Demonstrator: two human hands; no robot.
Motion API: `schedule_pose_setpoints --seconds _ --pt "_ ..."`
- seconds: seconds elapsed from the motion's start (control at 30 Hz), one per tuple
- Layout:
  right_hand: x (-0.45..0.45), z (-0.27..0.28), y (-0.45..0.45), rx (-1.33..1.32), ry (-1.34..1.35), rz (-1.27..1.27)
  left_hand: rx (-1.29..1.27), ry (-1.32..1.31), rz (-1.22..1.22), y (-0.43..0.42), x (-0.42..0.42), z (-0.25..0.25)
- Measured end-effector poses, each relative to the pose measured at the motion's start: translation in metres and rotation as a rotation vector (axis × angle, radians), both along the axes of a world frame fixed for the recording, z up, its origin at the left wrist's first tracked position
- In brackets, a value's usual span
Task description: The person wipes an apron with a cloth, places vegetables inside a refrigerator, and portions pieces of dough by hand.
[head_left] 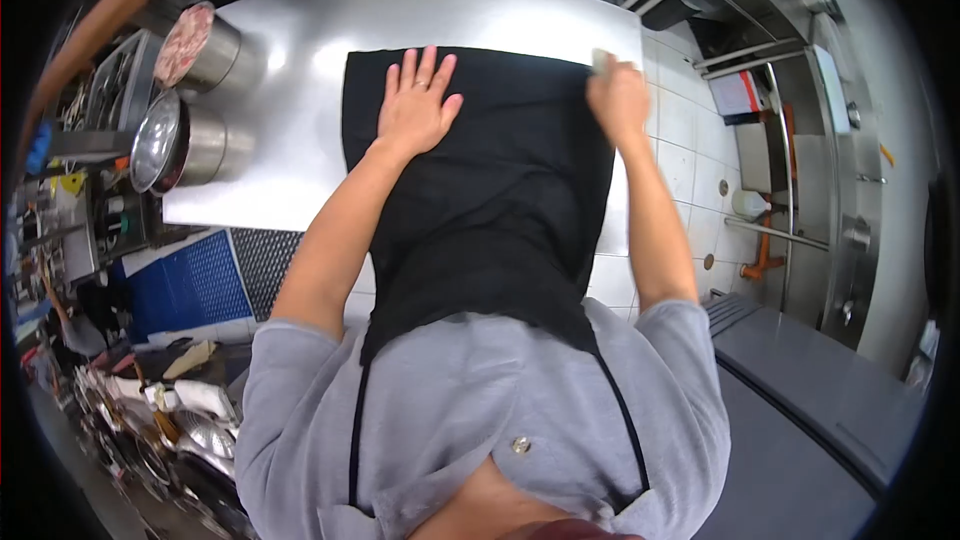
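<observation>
A black apron (490, 150), worn by the person, lies spread over the metal table (290, 170), its far edge almost straight. Flat on its upper left part rests my left hand (415, 110), fingers spread, with a ring on one finger. My right hand (620, 105) is closed at the apron's far right corner, beside the table's right edge. A small pale thing (601, 62) shows at its fingertips, too blurred to name. Whether the right hand touches the cloth cannot be made out.
At the table's left stand a metal pot (220, 55) with pink, meat-like contents and another pot (205, 145) with a shiny bowl or lid (157, 143) at its mouth. Another person's arm (100, 30) is at the upper left. A grey cabinet (800, 370) stands lower right.
</observation>
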State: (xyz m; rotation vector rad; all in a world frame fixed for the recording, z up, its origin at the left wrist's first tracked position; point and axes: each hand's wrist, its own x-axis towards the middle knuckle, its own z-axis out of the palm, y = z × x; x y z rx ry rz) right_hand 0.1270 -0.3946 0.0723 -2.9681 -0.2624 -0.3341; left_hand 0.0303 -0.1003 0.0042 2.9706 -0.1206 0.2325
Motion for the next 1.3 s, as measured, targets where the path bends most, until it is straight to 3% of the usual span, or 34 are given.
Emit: schedule_pose_setpoints --seconds 0.07,0.13,0.33,0.4,0.47,0.5,0.53,0.57,0.6,0.63,0.67,0.77,0.8,0.9,0.97,1.1,1.3 --pt "-0.054 0.002 0.079 -0.006 0.002 0.282 -0.021 -0.004 -0.008 0.001 0.003 -0.004" --pt "-0.104 -0.050 0.123 0.092 -0.120 0.531 -0.026 -0.014 -0.032 0.010 0.006 -0.010" --pt "-0.053 -0.069 -0.024 -0.077 -0.199 0.153 -0.031 -0.016 0.016 0.017 0.001 -0.002" --pt "-0.030 -0.044 -0.071 -0.232 -0.010 -0.111 -0.036 -0.012 0.011 0.016 0.003 -0.003" --pt "-0.024 -0.025 -0.073 -0.024 -0.034 -0.125 -0.014 -0.001 0.022 0.015 0.005 -0.003" --pt "-0.028 -0.014 -0.042 0.001 0.155 -0.117 0.016 -0.012 0.029 0.014 0.008 -0.005" --pt "-0.048 -0.023 -0.002 0.113 -0.013 0.005 0.084 -0.008 0.041 0.013 0.010 -0.005" --pt "-0.080 -0.016 0.040 0.041 -0.140 0.161 0.088 -0.027 0.024 0.013 0.010 -0.008" --pt "-0.115 0.009 0.080 0.032 -0.067 0.273 0.092 -0.052 0.015 0.017 0.014 -0.009" --pt "-0.142 -0.013 0.101 -0.071 0.032 0.458 0.095 -0.040 0.017 0.022 0.016 -0.007" --pt "-0.164 -0.039 0.105 0.169 -0.037 0.564 0.102 -0.023 0.021 0.028 0.016 -0.004" --pt "-0.152 -0.045 0.035 0.014 -0.057 0.256 0.046 -0.047 0.008 0.043 0.012 -0.010" --pt "-0.140 -0.062 0.005 0.087 -0.152 0.200 0.053 -0.052 0.009 0.042 0.012 -0.008" --pt "-0.114 -0.046 -0.076 -0.148 -0.069 -0.062 0.058 -0.061 -0.004 0.041 0.014 -0.009" --pt "-0.098 -0.040 -0.122 -0.143 0.035 -0.329 0.058 -0.065 -0.001 0.042 0.014 -0.012" --pt "-0.128 0.003 -0.112 0.181 -0.076 -0.386 0.031 -0.057 -0.018 0.042 0.012 -0.009" --pt "-0.163 0.005 -0.050 0.382 -0.137 -0.178 -0.196 -0.246 -0.158 0.022 0.012 0.007"
